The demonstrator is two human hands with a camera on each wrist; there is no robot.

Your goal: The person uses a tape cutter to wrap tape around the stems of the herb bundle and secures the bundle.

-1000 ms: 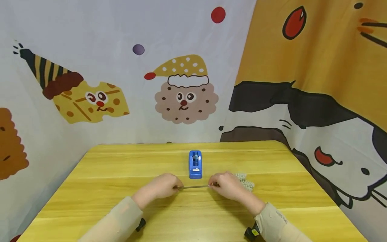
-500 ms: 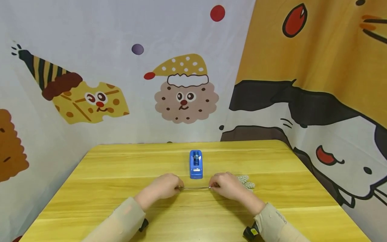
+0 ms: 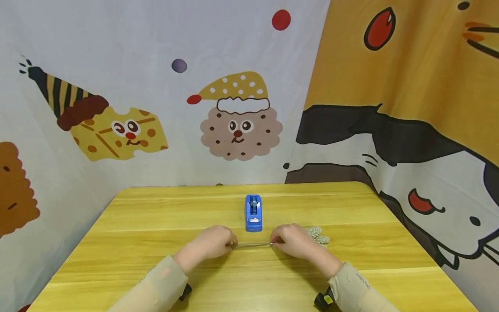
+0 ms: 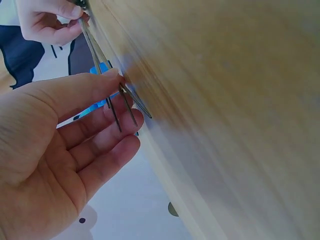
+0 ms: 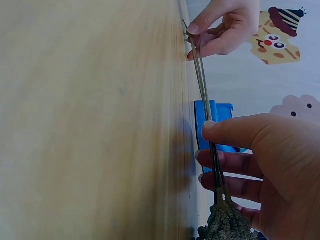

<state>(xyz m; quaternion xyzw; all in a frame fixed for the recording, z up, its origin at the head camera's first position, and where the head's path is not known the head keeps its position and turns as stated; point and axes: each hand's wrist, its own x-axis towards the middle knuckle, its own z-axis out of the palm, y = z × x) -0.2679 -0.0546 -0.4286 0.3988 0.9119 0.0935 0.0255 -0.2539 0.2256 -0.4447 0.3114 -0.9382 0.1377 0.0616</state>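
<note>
A small bundle of thin wiry stems (image 3: 252, 245) stretches level between both hands, low above the table. At their right end are bumpy grey-green flower-like heads (image 5: 225, 222), partly behind the right hand in the head view. My left hand (image 3: 214, 241) pinches the stems near their bare ends between thumb and fingers. In the left wrist view the stem tips spread apart past those fingers. My right hand (image 3: 292, 240) pinches the same stems closer to the heads, thumb against the fingers. Just beyond the stems stands a blue tape dispenser (image 3: 254, 216), touched by neither hand.
The yellow wood-grain table (image 3: 163, 212) has its far edge against a printed cloth backdrop (image 3: 234, 47). A patterned curtain (image 3: 362, 78) hangs along the right side.
Both hands keep their pinch on the stems. The stems have shifted slightly toward the person, and their strands between the hands look closer together than half a second ago.
</note>
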